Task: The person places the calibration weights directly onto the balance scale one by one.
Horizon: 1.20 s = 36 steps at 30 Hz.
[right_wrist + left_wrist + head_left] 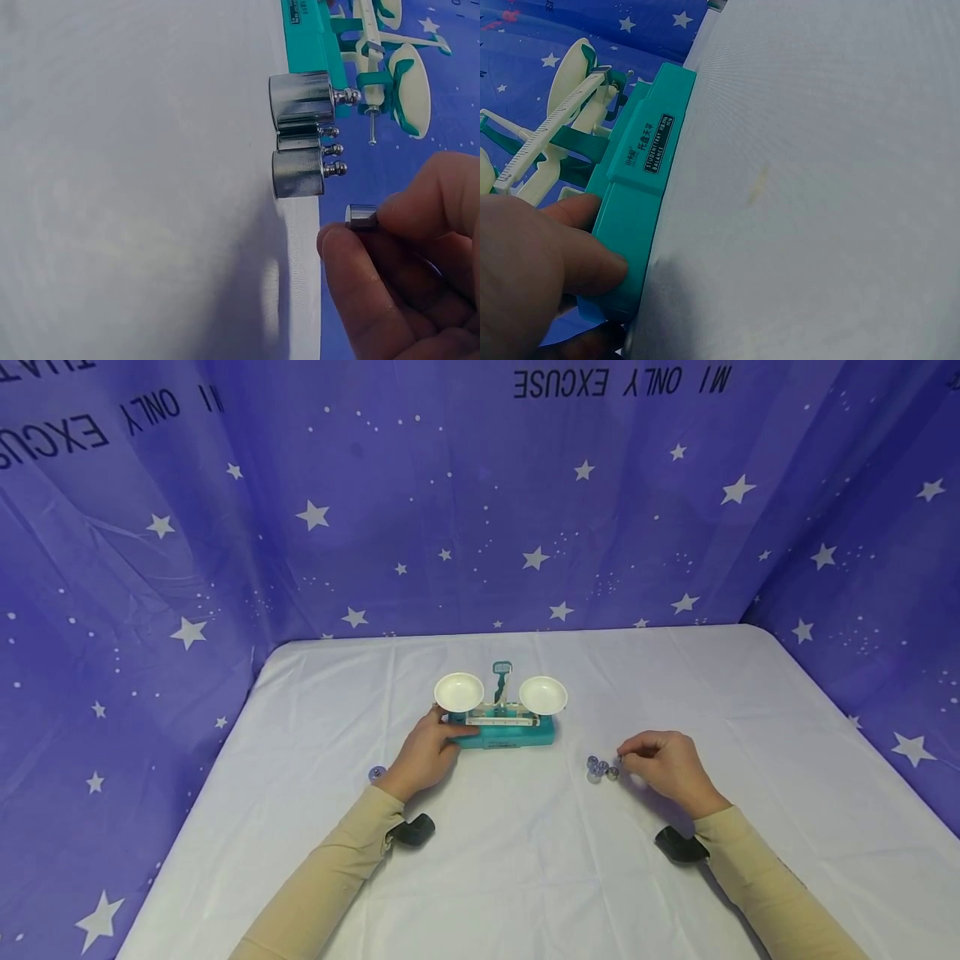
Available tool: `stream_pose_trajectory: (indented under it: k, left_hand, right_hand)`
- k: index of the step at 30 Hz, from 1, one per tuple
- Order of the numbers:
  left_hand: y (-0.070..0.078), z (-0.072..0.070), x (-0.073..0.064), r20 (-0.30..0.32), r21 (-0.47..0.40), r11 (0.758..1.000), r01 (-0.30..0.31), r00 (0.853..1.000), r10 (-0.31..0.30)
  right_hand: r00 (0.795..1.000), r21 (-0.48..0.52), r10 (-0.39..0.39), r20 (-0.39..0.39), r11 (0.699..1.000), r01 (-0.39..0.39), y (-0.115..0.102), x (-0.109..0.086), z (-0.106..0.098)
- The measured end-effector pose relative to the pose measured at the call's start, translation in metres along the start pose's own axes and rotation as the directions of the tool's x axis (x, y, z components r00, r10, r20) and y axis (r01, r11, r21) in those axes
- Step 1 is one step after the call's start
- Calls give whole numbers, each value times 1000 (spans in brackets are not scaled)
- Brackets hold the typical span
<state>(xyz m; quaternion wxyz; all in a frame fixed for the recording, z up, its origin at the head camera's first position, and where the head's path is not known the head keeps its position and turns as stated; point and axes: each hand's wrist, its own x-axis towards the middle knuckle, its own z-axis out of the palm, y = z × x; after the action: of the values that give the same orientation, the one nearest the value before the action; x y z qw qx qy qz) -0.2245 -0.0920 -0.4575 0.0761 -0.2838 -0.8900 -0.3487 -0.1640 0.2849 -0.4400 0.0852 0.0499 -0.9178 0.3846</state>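
Observation:
A teal balance scale [517,737] with two white pans stands near the middle of the table. My left hand [426,756] grips the left end of its base; in the left wrist view, the thumb [600,264] lies on the front face and a finger reaches over the top. Between thumb and fingertips, my right hand [670,768] pinches a small silver weight [361,217], held just right of a cluster of weights. These metal weights [300,174] with knobs stand close together on the cloth, right of the scale.
Another round metal weight [377,772] sits by my left wrist, left of the scale. A white cloth [525,877] covers the table. Purple curtains [480,510] with stars rise behind it and along both sides. Dark devices [681,845] are strapped at both wrists.

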Motion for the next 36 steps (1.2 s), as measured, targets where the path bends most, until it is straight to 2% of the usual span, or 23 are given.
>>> stream_pose_trajectory:
  k: [11,18,29,36]
  left_hand:
    - [0,1,1,6,-9,1000,2,1000,-2]
    - [0,1,0,9,-8,1000,8,1000,-8]
    - [0,1,0,7,-7,1000,6,1000,-6]
    - [-3,2,1,15,3,1000,6,1000,-6]
  right_hand:
    - [1000,3,-10,-26,1000,10,0,-1,0]
    - [998,22,-44,-51,999,45,-8,2,-6]
    - [1000,147,-28,4,989,27,-43,31,-16]
    - [999,159,-27,41,987,20,-65,53,-14]
